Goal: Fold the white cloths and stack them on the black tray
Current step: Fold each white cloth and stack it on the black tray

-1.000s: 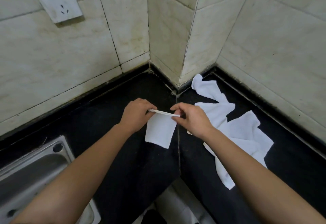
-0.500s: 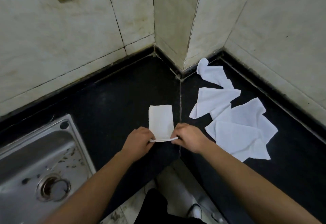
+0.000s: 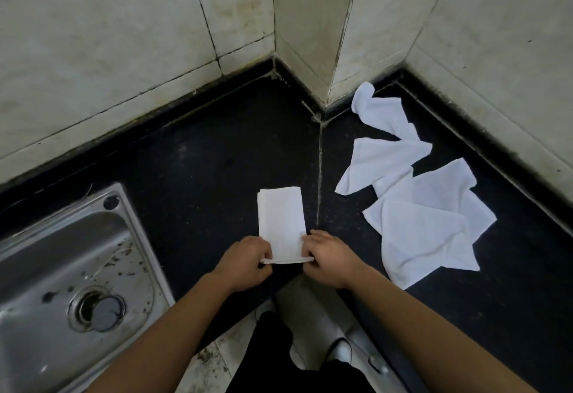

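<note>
One folded cloth (image 3: 280, 219) is pinched at near edge by fingers of left hand (image 3: 245, 264) and right hand (image 3: 328, 261); four loose cloths (image 3: 424, 237) are spread on bench (image 3: 201, 160).

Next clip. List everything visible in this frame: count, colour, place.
folded cloth: one, white, middle of the counter
loose cloths: several overlapping, white, right side of the counter; exact count unclear
counter: one, black, running along both walls
sink: one, steel, lower left, set in the counter
drain: one, grey, bottom of the sink
wall tiles: many, off-white and stained, behind the counter
left hand: one, bare, fingers pinch the folded cloth's near left corner
right hand: one, bare, fingers pinch its near right corner
</note>
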A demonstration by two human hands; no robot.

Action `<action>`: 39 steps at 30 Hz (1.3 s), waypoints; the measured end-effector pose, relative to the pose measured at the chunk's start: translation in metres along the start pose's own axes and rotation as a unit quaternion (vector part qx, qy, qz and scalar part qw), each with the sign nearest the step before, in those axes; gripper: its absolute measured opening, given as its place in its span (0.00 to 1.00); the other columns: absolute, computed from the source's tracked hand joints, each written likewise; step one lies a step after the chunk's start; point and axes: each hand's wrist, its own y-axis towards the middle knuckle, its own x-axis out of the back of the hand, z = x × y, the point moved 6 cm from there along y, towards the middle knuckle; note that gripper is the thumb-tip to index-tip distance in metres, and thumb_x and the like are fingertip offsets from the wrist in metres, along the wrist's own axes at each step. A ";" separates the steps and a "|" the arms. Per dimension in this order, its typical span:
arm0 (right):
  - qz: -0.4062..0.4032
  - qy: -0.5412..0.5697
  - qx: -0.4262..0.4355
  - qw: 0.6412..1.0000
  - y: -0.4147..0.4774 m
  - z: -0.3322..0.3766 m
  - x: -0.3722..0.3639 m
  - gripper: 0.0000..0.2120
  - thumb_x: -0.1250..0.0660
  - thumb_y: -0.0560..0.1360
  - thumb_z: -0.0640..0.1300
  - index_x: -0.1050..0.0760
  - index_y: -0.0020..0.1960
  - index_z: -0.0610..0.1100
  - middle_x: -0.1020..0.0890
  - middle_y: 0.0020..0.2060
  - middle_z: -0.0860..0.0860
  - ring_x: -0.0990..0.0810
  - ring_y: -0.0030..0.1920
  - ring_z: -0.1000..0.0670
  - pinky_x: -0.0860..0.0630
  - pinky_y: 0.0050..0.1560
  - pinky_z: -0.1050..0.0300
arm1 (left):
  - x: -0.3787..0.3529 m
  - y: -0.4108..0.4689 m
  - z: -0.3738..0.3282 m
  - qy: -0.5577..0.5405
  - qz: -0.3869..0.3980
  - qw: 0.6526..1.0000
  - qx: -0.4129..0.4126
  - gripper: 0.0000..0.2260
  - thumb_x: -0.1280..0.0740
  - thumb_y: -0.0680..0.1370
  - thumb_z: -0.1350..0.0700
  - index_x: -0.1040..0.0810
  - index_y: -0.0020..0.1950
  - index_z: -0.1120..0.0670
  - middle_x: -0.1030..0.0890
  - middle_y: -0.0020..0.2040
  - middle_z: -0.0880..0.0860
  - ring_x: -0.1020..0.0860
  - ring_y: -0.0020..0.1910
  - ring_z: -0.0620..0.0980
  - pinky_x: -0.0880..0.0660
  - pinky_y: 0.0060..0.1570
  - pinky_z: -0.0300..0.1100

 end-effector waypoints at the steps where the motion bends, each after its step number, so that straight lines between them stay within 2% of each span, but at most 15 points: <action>1: -0.020 0.038 -0.015 0.999 0.001 -0.002 0.007 0.04 0.36 0.74 0.51 0.28 0.47 0.51 0.20 0.53 0.51 0.23 0.61 0.47 0.25 0.59 0.49 | 0.006 0.002 0.002 -0.027 -0.017 0.999 0.013 0.04 0.32 0.74 0.52 0.22 0.48 0.48 0.22 0.51 0.47 0.24 0.56 0.49 0.26 0.53 0.44; 3: -0.059 0.127 -0.057 0.988 0.005 -0.010 0.021 0.04 0.35 0.76 0.51 0.26 0.47 0.51 0.20 0.44 0.55 0.20 0.45 0.52 0.22 0.48 0.52 | 0.016 0.009 0.007 -0.085 -0.054 0.994 0.045 0.04 0.31 0.75 0.53 0.20 0.49 0.48 0.22 0.48 0.47 0.24 0.49 0.46 0.26 0.49 0.42; 4: -0.080 0.170 -0.074 0.979 0.009 -0.013 0.028 0.03 0.33 0.77 0.51 0.25 0.48 0.52 0.20 0.42 0.57 0.20 0.43 0.54 0.23 0.46 0.55 | 0.021 0.013 0.011 -0.117 -0.070 0.988 0.066 0.05 0.31 0.75 0.54 0.19 0.50 0.49 0.22 0.48 0.47 0.24 0.48 0.46 0.26 0.48 0.41; 7: -0.135 0.265 -0.110 0.948 0.023 -0.021 0.042 0.02 0.30 0.77 0.48 0.22 0.48 0.53 0.19 0.40 0.58 0.20 0.42 0.58 0.26 0.45 0.65 | 0.032 0.027 0.024 -0.227 -0.119 0.958 0.127 0.09 0.28 0.75 0.58 0.19 0.54 0.51 0.19 0.46 0.47 0.21 0.45 0.47 0.25 0.47 0.40; 9: -0.165 0.312 -0.134 0.926 0.037 -0.027 0.046 0.03 0.28 0.76 0.46 0.21 0.47 0.53 0.17 0.41 0.56 0.19 0.44 0.58 0.26 0.47 0.68 | 0.035 0.039 0.035 -0.311 -0.143 0.923 0.178 0.11 0.26 0.73 0.59 0.20 0.55 0.52 0.18 0.46 0.48 0.20 0.45 0.47 0.23 0.48 0.42; 13: -0.205 0.373 -0.188 0.885 0.062 -0.040 0.048 0.10 0.25 0.74 0.46 0.17 0.55 0.49 0.16 0.44 0.53 0.18 0.48 0.56 0.24 0.54 0.65 | 0.038 0.059 0.049 -0.422 -0.185 0.849 0.258 0.11 0.24 0.72 0.58 0.19 0.52 0.55 0.17 0.47 0.51 0.18 0.47 0.48 0.22 0.48 0.41; 16: -0.212 0.395 -0.222 0.866 0.078 -0.051 0.046 0.10 0.26 0.75 0.47 0.17 0.56 0.48 0.15 0.46 0.54 0.17 0.50 0.55 0.23 0.57 0.61 | 0.039 0.073 0.055 -0.451 -0.199 0.823 0.283 0.08 0.25 0.74 0.58 0.18 0.51 0.55 0.17 0.48 0.52 0.18 0.48 0.48 0.23 0.48 0.39; 20: -0.231 0.372 -0.232 0.869 0.096 -0.057 0.048 0.10 0.27 0.76 0.46 0.17 0.56 0.46 0.16 0.45 0.53 0.19 0.47 0.54 0.24 0.57 0.61 | 0.040 0.088 0.064 -0.432 -0.208 0.827 0.293 0.06 0.26 0.75 0.57 0.17 0.51 0.54 0.17 0.48 0.50 0.19 0.48 0.47 0.24 0.48 0.39; 22: -0.242 0.358 -0.235 0.871 0.103 -0.058 0.049 0.11 0.28 0.76 0.46 0.17 0.58 0.46 0.17 0.44 0.52 0.19 0.47 0.52 0.23 0.58 0.57 | 0.040 0.093 0.068 -0.414 -0.209 0.835 0.296 0.06 0.27 0.76 0.56 0.17 0.52 0.54 0.17 0.48 0.50 0.19 0.48 0.46 0.25 0.48 0.39; 27: -0.246 0.290 -0.247 0.891 0.108 -0.057 0.048 0.14 0.31 0.78 0.52 0.21 0.62 0.52 0.18 0.45 0.57 0.20 0.50 0.53 0.23 0.56 0.53 | 0.042 0.098 0.068 -0.362 -0.221 0.854 0.302 0.05 0.28 0.77 0.55 0.18 0.51 0.54 0.20 0.44 0.47 0.22 0.44 0.44 0.30 0.44 0.36; 31: -0.279 0.265 -0.227 0.895 0.096 -0.044 0.049 0.17 0.36 0.80 0.55 0.25 0.66 0.50 0.19 0.47 0.55 0.20 0.48 0.54 0.22 0.53 0.53 | 0.041 0.096 0.067 -0.338 -0.228 0.869 0.282 0.03 0.29 0.77 0.54 0.21 0.48 0.51 0.22 0.41 0.44 0.23 0.44 0.45 0.28 0.46 0.39; 34: -0.264 0.277 -0.230 0.895 0.079 -0.036 0.044 0.20 0.39 0.81 0.59 0.27 0.67 0.49 0.20 0.45 0.57 0.20 0.47 0.55 0.22 0.51 0.54 | 0.041 0.095 0.067 -0.332 -0.230 0.873 0.273 0.03 0.29 0.77 0.53 0.22 0.47 0.50 0.22 0.41 0.44 0.22 0.44 0.46 0.27 0.46 0.40; 39: -0.228 0.375 -0.219 0.872 0.065 -0.035 0.025 0.25 0.34 0.79 0.58 0.33 0.72 0.51 0.17 0.45 0.58 0.20 0.47 0.61 0.28 0.47 0.70 | 0.038 0.094 0.066 -0.323 -0.245 0.876 0.262 0.03 0.30 0.77 0.53 0.21 0.48 0.52 0.20 0.43 0.47 0.20 0.44 0.47 0.26 0.45 0.41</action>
